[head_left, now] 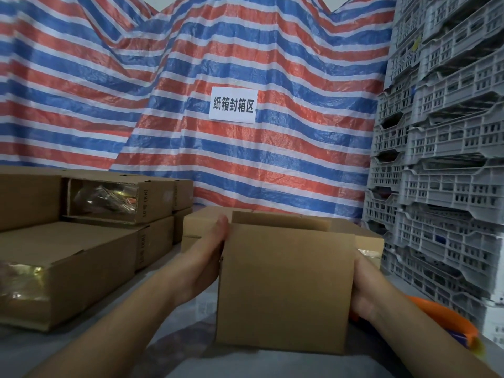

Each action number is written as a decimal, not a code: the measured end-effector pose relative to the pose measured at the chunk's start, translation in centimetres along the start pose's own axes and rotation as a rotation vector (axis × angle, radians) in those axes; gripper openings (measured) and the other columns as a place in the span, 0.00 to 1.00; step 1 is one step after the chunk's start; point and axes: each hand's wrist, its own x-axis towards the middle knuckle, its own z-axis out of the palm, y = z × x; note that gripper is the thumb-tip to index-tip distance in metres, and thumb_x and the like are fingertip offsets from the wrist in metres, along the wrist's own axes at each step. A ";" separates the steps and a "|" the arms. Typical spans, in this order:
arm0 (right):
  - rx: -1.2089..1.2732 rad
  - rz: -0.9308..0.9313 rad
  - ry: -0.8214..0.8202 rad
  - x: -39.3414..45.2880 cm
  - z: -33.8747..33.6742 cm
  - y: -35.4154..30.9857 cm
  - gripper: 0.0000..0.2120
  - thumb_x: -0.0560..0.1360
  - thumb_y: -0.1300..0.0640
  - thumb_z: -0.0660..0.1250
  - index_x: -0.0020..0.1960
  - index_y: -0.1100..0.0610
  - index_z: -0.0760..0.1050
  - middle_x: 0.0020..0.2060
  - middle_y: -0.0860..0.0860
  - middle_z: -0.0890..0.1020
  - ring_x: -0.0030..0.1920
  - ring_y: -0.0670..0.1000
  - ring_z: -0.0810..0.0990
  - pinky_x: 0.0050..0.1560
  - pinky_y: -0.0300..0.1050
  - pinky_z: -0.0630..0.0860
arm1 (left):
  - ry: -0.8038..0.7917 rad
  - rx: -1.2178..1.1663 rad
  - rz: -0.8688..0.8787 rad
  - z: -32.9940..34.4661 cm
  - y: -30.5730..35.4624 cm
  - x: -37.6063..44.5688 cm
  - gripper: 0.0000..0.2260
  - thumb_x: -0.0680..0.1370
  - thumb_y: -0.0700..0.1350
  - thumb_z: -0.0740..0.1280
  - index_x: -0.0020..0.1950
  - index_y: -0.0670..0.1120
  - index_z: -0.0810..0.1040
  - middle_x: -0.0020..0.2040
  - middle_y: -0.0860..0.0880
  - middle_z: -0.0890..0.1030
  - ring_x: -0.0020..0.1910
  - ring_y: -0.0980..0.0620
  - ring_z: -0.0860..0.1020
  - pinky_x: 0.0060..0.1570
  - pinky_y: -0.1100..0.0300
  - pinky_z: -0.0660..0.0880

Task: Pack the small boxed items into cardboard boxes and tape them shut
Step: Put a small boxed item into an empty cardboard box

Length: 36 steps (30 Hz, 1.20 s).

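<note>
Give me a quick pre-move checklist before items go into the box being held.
1. Left hand flat against the cardboard box side: ok.
2. Right hand on the opposite side: ok.
3. Box top open, rear flap up: ok.
4. Box bottom taped: cannot tell.
5. Box inside empty: cannot tell.
6. Orange tape dispenser near the right forearm: ok.

The box [285, 289] hides the right hand's [364, 291] fingers and the left hand's [207, 257] fingertips. Its inside cannot be seen. An orange tool [447, 320] (perhaps a tape dispenser) is blurred behind the right wrist. The cartons [54, 271] are cut off at left.
</note>
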 end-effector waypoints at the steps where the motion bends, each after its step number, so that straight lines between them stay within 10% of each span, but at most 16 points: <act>1: 0.003 -0.007 -0.005 0.0 0.0 0.0 0.10 0.63 0.52 0.69 0.30 0.55 0.85 0.33 0.55 0.85 0.31 0.52 0.85 0.37 0.47 0.77 | 0.009 -0.010 -0.004 0.1 0.0 -0.1 0.32 0.69 0.65 0.60 0.68 0.48 0.73 0.59 0.47 0.83 0.59 0.50 0.81 0.53 0.58 0.80; 16: 0.075 0.006 0.022 0.6 -0.1 0.4 0.21 0.77 0.41 0.64 0.36 0.53 0.87 0.39 0.57 0.87 0.35 0.54 0.87 0.30 0.43 0.80 | 0.222 0.097 -0.112 1.0 -0.3 0.4 0.12 0.78 0.47 0.67 0.59 0.44 0.80 0.56 0.39 0.81 0.49 0.44 0.79 0.51 0.52 0.75; 24: -0.079 0.056 -0.152 0.1 -1.5 -0.6 0.26 0.66 0.46 0.77 0.61 0.56 0.82 0.57 0.59 0.84 0.52 0.56 0.85 0.47 0.47 0.82 | 0.238 0.081 -0.112 0.7 -0.7 0.7 0.04 0.77 0.44 0.67 0.52 0.49 0.78 0.48 0.44 0.80 0.41 0.48 0.78 0.40 0.56 0.75; 31: -0.136 -0.019 -0.222 0.1 -1.6 -0.9 0.23 0.69 0.54 0.74 0.64 0.46 0.79 0.59 0.56 0.84 0.55 0.55 0.85 0.48 0.46 0.82 | 0.243 0.063 0.084 0.2 -0.7 0.8 0.31 0.75 0.38 0.70 0.71 0.63 0.64 0.56 0.59 0.83 0.55 0.57 0.81 0.56 0.57 0.75; 36: -0.160 -0.150 -0.101 -0.2 -1.1 -1.0 0.18 0.70 0.57 0.72 0.60 0.49 0.83 0.57 0.54 0.85 0.53 0.55 0.85 0.49 0.45 0.82 | 0.272 0.196 0.119 0.1 -0.6 0.4 0.20 0.69 0.45 0.73 0.60 0.60 0.80 0.55 0.53 0.83 0.54 0.55 0.81 0.52 0.60 0.76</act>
